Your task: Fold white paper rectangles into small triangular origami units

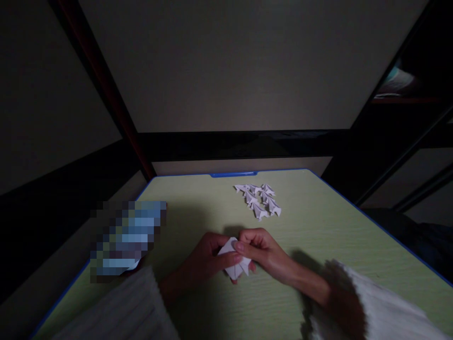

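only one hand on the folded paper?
No, the left hand and the right hand both hold the folded paper, each with its thumb on top.

2 hands (pixel 209 255) (pixel 264 248) together (thumbs (pixel 230 259) uppermost)

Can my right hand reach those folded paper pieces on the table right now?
Likely yes: the folded paper pieces lie just beyond the right hand, with nothing visible between, though that hand is holding the white paper.

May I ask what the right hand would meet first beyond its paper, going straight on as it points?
Most likely the left hand, just across the folded paper from the right hand, though depth is unclear.
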Available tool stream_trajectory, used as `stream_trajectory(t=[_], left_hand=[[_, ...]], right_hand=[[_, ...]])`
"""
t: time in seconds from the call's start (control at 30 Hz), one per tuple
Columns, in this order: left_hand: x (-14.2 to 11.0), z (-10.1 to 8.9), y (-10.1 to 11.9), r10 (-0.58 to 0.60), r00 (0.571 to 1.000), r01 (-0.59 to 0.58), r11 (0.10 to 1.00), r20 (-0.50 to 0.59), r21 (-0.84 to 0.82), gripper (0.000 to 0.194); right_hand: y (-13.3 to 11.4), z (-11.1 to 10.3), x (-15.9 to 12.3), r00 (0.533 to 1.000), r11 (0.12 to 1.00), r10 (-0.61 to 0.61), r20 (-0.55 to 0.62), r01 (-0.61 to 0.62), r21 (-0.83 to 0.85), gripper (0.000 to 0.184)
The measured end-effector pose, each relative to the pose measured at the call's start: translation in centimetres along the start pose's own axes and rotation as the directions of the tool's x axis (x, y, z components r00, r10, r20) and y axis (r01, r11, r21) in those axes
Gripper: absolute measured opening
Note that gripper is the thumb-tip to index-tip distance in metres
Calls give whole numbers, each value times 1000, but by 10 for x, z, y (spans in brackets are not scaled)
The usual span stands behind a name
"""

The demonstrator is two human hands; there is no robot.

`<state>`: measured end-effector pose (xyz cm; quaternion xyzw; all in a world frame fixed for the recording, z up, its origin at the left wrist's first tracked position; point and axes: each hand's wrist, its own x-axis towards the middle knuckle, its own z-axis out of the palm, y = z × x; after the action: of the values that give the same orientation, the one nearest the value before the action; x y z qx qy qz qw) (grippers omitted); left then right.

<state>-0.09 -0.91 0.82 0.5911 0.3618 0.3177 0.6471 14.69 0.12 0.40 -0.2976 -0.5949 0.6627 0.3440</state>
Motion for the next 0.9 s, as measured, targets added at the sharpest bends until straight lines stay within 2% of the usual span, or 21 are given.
stream_trajectory(t=[0.13,0.2,0.33,0.43,0.53,0.6,0.77,0.9], left_hand=[[1,-2,0,25,1000,-25,999,13,-28,30],[2,-3,0,28,999,-28,999,-16,-26,28],[6,-3,-1,24,985,-21,1000,-171,17,24],[8,-4,0,62,952,-56,998,-301,29,22],[8,-4,2,71,923,-72,997,-377,11,22],[8,-4,2,60,920,-67,998,-388,-4,23],[7,-4,0,53,944,-41,998,-326,41,24],[8,-5,-2,60,947,-35,996,-315,84,22]], right_hand=[[-1,2,2,998,996,-66,3,66,56,34],[-1,2,3,994,992,-105,-35,107,73,33],[-1,-1,5,981,990,-140,-134,143,18,30],[-1,-2,5,982,990,-140,-128,137,-29,25],[0,-2,4,991,994,-96,-97,90,-64,22],[1,-2,4,994,996,-70,-85,64,-68,23],[-1,0,4,989,996,-56,-140,45,-83,25],[-5,0,4,994,998,-53,-96,51,-26,23]])
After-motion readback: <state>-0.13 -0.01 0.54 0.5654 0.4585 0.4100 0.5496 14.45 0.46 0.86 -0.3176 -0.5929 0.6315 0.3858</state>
